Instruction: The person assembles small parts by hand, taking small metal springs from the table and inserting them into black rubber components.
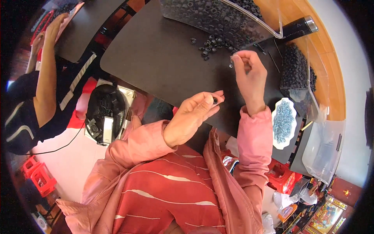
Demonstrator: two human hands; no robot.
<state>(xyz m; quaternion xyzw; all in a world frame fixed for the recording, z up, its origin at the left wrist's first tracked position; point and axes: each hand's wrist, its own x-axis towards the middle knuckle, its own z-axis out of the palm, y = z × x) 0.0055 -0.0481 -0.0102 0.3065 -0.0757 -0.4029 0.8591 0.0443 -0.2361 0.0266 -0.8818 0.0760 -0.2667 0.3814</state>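
Observation:
My left hand is closed, pinching a small round black part between thumb and fingers, just over the near table edge. Farther right and higher, my right hand has thumb and forefinger pressed together. Whatever that pinch holds is too small to make out. Just below those fingertips shows a tiny shiny ring; I cannot tell whether it lies on the table or hangs from them. Beyond the right fingertips lies a loose heap of black ring-like parts. A white scalloped dish of small bluish-silver pieces stands by my right forearm.
A clear bin of black parts stands at the far side of the dark table. Another filled bin and a black cylinder stand at right. A co-worker sits left, near a black bag.

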